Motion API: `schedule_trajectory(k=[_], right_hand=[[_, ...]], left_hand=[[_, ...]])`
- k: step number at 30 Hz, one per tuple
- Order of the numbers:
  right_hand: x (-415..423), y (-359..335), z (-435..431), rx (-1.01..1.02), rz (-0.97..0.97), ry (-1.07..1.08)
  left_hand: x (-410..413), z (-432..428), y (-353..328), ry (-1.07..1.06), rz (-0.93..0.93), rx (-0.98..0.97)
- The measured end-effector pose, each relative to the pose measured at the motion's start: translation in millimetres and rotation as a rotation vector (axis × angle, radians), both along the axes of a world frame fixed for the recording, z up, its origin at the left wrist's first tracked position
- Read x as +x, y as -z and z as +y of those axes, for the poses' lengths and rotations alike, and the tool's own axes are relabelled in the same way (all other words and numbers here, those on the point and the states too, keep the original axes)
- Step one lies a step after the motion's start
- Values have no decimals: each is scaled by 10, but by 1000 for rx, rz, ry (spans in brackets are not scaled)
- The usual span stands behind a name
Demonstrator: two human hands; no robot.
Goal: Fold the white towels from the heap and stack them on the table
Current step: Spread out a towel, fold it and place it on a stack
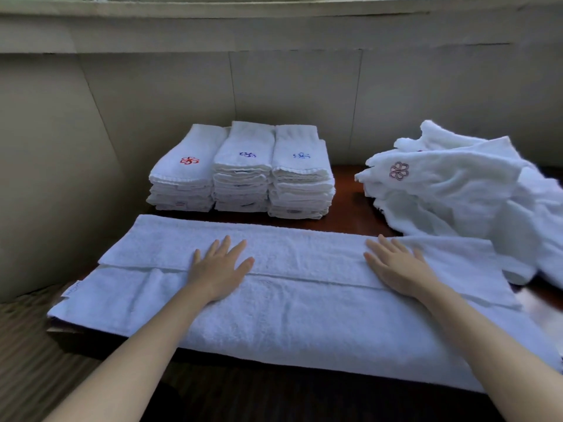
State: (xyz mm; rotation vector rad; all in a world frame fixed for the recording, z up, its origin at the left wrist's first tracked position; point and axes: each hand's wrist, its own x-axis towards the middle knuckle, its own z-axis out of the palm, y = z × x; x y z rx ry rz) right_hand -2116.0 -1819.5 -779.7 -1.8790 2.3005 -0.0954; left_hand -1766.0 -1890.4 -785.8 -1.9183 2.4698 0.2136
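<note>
A: On the near edge of the table [350,208], what are the hands doing?

B: Both lie flat on the towel [304,315]. The left hand [217,271] has its fingers straight and spread, palm down, across the fold line that runs the towel's length. The right hand [396,268] is the same, fingers straight, pressing the cloth further right. Neither one grips anything.

A: And the towel itself?

B: It is spread lengthwise along the front of the table, with its far part folded over toward the middle, so an edge runs from left to right under both hands. A small label [72,290] shows at its left end. Its right end reaches under the heap.

A: Where is the heap?

B: At the right, behind the right hand: a loose heap [475,193] of white towels, crumpled, one showing a pinkish flower emblem [398,171] on top.

A: Anything already stacked?

B: Yes, three stacks side by side at the back, beyond the left hand, touching each other. The left stack [182,184] has a red emblem on its top towel, the middle stack [243,178] a blue one, and the right stack [301,184] a blue one too. They stand well apart from the heap, with bare dark wood between.

A: What lies behind?

B: A pale panelled wall [274,95], just behind the stacks.
</note>
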Motion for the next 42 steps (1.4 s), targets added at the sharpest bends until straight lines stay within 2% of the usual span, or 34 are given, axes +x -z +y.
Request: schedule_trajectory(k=[3, 5, 7, 8, 11, 14, 16, 18, 20, 23, 25, 27, 30, 33, 36, 42], right_hand=[[-12, -24, -66, -14, -6, -10], [65, -42, -11, -122, 90, -57], [270, -79, 138, -294, 173, -206], [411, -99, 237, -351, 148, -323], [948, -69, 622, -318, 12, -639], [1415, 38, 919, -195, 202, -821], [1543, 13, 920, -230, 260, -840], [1581, -78, 849, -301, 165, -757], [1569, -144, 728, -272, 114, -648], [1497, -193, 559, -306, 186, -415], [1436, -250, 444, -293, 219, -283], [1356, -308, 295, -284, 152, -186], [1133, -428, -58, -386, -42, -86], [856, -540, -542, -245, -73, -77], [671, -421, -925, -54, 8, -50], [482, -126, -1268, -22, 84, -40]], left_hand=[[29, 165, -72, 118, 97, 3], [114, 336, -116, 294, 137, -19], [224, 527, -94, 437, 89, -30], [285, 614, -59, 480, 61, -33], [494, 830, 10, 564, -32, -70], [724, 941, 68, 676, -80, -353], [895, 935, 113, 749, 68, -623], [1058, 903, 64, 671, 162, -765], [1236, 803, -31, 450, 189, -782], [1597, 574, -227, -59, 202, -521], [1886, 428, -366, -268, 311, -321], [2071, 311, -504, -301, 511, -237], [2026, 79, -634, -253, 834, -198], [1817, -345, -590, -352, 952, -221], [1750, -759, -413, -532, 892, -219], [1788, -1170, -234, -569, 576, -209]])
